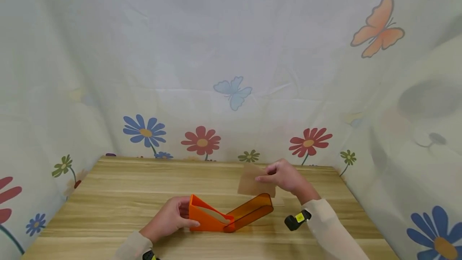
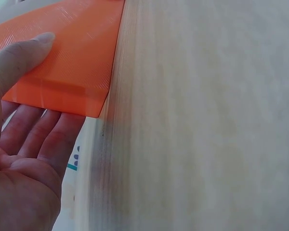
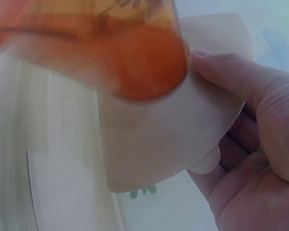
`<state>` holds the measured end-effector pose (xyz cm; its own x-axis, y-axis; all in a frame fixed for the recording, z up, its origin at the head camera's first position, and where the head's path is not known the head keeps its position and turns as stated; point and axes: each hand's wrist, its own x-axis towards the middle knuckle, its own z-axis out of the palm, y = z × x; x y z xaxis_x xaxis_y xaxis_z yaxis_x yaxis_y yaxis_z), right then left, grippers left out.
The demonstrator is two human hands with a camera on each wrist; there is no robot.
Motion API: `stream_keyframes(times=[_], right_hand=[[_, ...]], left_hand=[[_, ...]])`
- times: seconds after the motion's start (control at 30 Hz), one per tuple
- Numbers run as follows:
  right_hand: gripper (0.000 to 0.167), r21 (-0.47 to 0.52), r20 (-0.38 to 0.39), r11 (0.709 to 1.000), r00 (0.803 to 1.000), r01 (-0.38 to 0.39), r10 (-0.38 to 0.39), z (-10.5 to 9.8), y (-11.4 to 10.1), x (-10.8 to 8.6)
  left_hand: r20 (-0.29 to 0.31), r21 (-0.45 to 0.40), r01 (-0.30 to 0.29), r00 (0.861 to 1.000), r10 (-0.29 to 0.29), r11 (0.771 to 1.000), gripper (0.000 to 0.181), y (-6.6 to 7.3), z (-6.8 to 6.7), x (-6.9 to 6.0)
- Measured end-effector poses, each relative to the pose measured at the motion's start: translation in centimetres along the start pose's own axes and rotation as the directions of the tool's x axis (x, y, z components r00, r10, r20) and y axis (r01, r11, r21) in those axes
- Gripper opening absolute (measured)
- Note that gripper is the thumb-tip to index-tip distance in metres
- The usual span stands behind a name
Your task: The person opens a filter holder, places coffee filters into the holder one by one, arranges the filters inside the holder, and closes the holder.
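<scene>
An orange holder stands on the table with its translucent amber lid swung out to the right. Pale paper shows inside the holder. My left hand grips the holder's left end, thumb on the near face and fingers behind. My right hand pinches a brown paper filter above and behind the lid. In the right wrist view the filter hangs between thumb and fingers, partly hidden behind the lid.
A pale flat sheet lies on the wooden table, right of the lid. A hanging cloth with flowers and butterflies surrounds the table at the back and sides.
</scene>
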<state>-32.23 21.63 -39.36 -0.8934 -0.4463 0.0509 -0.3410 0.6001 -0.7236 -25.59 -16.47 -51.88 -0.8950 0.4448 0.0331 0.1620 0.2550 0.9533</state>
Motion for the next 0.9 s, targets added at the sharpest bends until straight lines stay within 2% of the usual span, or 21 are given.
stream_keyframes(times=[0.2,0.4,0.57,0.73,0.9], right_hand=[[0.034,0.017,-0.026,1.0,1.0,0.017,-0.016,0.5,-1.6,-0.6],[0.034,0.024,-0.059,0.999,0.997,0.043,-0.041,0.8,-3.4,-1.3],[0.024,0.064,-0.085,0.996,0.995,0.066,-0.06,1.3,-4.8,-2.1],[0.029,0.048,-0.1,0.994,0.991,0.097,-0.092,2.3,-6.0,-2.3],[0.033,0.022,-0.116,0.988,0.982,0.156,-0.152,3.4,-7.0,-2.1]], left_hand=[[-0.003,0.006,0.01,1.0,-0.01,1.0,0.051,0.2,-0.1,-0.1],[-0.004,0.005,0.013,1.0,-0.013,1.0,0.051,0.3,0.0,-0.1],[-0.001,0.002,0.02,1.0,-0.02,1.0,0.052,0.3,0.1,-0.1],[-0.004,0.003,0.017,1.0,-0.017,1.0,0.052,0.3,0.1,-0.2],[-0.004,-0.008,-0.014,1.0,0.014,1.0,0.051,0.3,0.1,-0.1]])
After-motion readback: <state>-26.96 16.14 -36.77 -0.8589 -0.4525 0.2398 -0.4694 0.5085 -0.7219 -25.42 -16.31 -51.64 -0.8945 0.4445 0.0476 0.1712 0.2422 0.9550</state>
